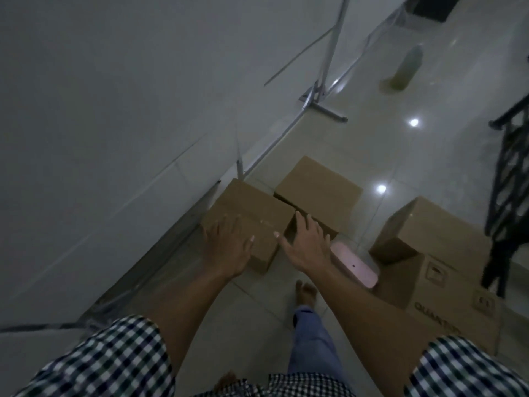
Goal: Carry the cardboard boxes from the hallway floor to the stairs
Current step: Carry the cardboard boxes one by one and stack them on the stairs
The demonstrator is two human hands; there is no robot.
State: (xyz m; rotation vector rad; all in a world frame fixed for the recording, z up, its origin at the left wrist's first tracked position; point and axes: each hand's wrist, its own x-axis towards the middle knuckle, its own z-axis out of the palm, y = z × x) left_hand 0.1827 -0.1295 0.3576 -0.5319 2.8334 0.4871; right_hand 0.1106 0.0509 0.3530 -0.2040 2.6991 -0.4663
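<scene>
Three brown cardboard boxes stand on the pale tiled hallway floor. The nearest box (257, 216) sits by the wall, and my left hand (229, 247) lies flat on its near top with fingers spread. My right hand (307, 243) is open at that box's right side, in the gap beside the second box (317, 187) just behind it. A larger box (429, 239) with printed lettering stands to the right, one flap hanging down. Neither hand grips anything.
A pink flat object (355, 265) lies on the floor between the boxes. A metal frame stand (323, 107) leans along the white wall (114, 124). A plastic bottle (406, 67) stands farther down the hallway. A black railing (509, 179) is at the right. My bare foot (306, 292) is below the boxes.
</scene>
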